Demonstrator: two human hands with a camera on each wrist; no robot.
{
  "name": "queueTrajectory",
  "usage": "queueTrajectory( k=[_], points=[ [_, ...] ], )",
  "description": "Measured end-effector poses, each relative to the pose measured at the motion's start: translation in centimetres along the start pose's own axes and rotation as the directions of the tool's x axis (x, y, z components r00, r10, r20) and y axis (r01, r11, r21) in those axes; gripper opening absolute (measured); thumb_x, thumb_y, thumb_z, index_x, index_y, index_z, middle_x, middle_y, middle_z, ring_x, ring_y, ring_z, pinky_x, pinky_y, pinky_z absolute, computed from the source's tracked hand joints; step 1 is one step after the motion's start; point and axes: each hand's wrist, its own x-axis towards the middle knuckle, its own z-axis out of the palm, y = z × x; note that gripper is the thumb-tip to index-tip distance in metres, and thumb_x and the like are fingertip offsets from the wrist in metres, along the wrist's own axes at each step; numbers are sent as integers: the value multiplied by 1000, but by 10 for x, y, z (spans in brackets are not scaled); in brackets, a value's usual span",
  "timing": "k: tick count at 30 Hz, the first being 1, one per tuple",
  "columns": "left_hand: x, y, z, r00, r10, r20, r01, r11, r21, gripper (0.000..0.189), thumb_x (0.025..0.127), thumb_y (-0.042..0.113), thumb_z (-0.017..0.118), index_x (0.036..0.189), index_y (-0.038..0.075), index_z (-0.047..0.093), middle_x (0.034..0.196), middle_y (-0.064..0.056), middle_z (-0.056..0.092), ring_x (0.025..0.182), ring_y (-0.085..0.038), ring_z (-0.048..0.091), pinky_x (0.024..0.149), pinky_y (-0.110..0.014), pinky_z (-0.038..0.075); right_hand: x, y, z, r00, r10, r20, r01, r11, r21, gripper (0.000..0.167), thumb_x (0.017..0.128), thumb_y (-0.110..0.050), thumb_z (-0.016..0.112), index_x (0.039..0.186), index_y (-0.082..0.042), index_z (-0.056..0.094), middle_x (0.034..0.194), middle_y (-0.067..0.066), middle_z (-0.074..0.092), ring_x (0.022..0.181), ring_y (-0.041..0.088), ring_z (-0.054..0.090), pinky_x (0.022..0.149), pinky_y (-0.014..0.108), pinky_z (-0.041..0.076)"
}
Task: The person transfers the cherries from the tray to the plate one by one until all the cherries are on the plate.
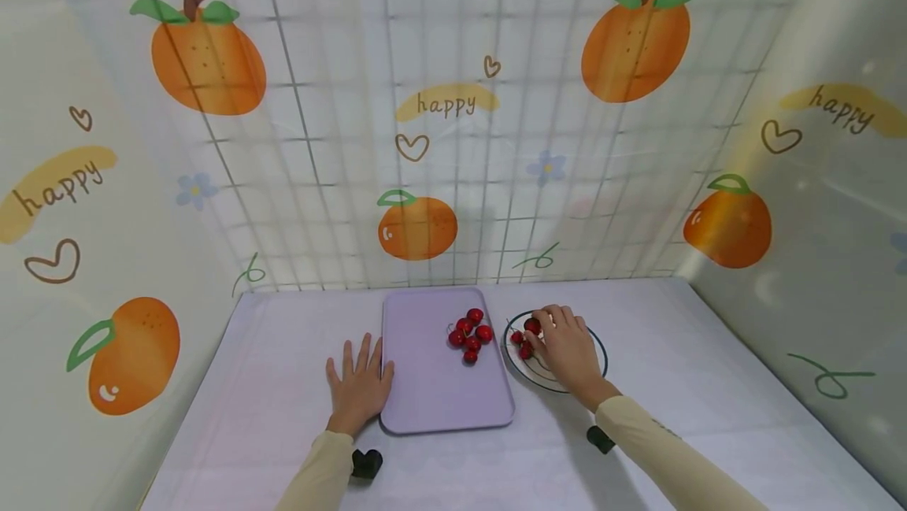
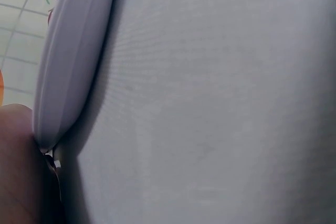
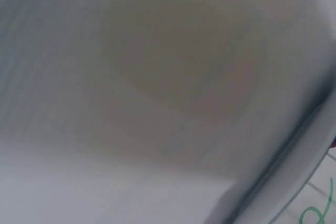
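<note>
In the head view a lilac tray [image 1: 432, 393] lies mid-table, with a cluster of several red cherries [image 1: 472, 343] on its right half. My left hand [image 1: 357, 389] rests flat with fingers spread at the tray's left edge, the thumb touching the rim. To the right of the tray stands a clear round plate [image 1: 526, 377] with a dark rim, holding a few cherries [image 1: 525, 350] with stems. Over that plate, my right hand [image 1: 570, 349] pinches a dark red cherry [image 1: 531, 326] between thumb and fingers. The hand covers part of the plate.
A white cloth [image 1: 283, 353] covers the table, and a curtain printed with oranges [image 1: 418, 227] surrounds it on the back and sides. Dark heart-shaped pieces [image 1: 366, 464] show beside both wrists. The left wrist view is mostly cloth and tray edge [image 2: 79, 51].
</note>
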Motion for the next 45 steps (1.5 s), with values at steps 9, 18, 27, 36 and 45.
queueTrajectory(
  k=[9, 18, 27, 36, 45],
  points=[
    [0, 0, 1, 1000, 4, -7, -4, 1000, -4, 62, 107, 46, 34, 163, 18, 32, 175, -5, 19, 162, -42, 5, 124, -71, -5, -4, 8, 3, 997, 49, 53, -49, 999, -15, 42, 95, -31, 74, 125, -4, 61, 124, 16, 67, 118, 34, 56, 97, 51, 51],
    [1, -1, 1, 1000, -9, 26, 9, 1000, 6, 64, 107, 49, 31, 164, 20, 27, 176, -3, 14, 163, -40, 0, 125, -70, -7, -6, 10, 6, 998, 38, 59, -37, 999, -22, 40, 94, -25, 75, 128, -6, 67, 123, 16, 71, 117, 35, 60, 95, 52, 53],
    [6, -8, 9, 1000, 0, 10, 0, 1000, 26, 64, 108, 53, 30, 164, 22, 27, 176, -1, 15, 163, -41, 0, 124, -72, -4, -9, 9, 8, 997, 3, 73, -4, 1000, 9, 39, 93, -18, 76, 129, -6, 68, 121, 13, 74, 115, 33, 64, 91, 51, 55],
    [6, -8, 8, 1000, 3, 0, -3, 1000, 19, 63, 108, 52, 30, 164, 22, 28, 176, -2, 15, 163, -41, 1, 124, -72, -4, -8, 7, 8, 996, 15, 86, -16, 1000, 7, 39, 93, -18, 76, 130, -7, 68, 121, 13, 74, 111, 32, 65, 92, 51, 58],
    [2, -3, 3, 1000, 1, -3, -1, 1000, -15, 64, 107, 48, 32, 163, 19, 29, 175, -4, 17, 163, -41, 2, 124, -70, -7, -7, 5, 6, 990, 36, 136, -36, 999, 1, 36, 95, -18, 74, 129, -7, 68, 120, 13, 75, 106, 32, 66, 87, 49, 60]
  ],
)
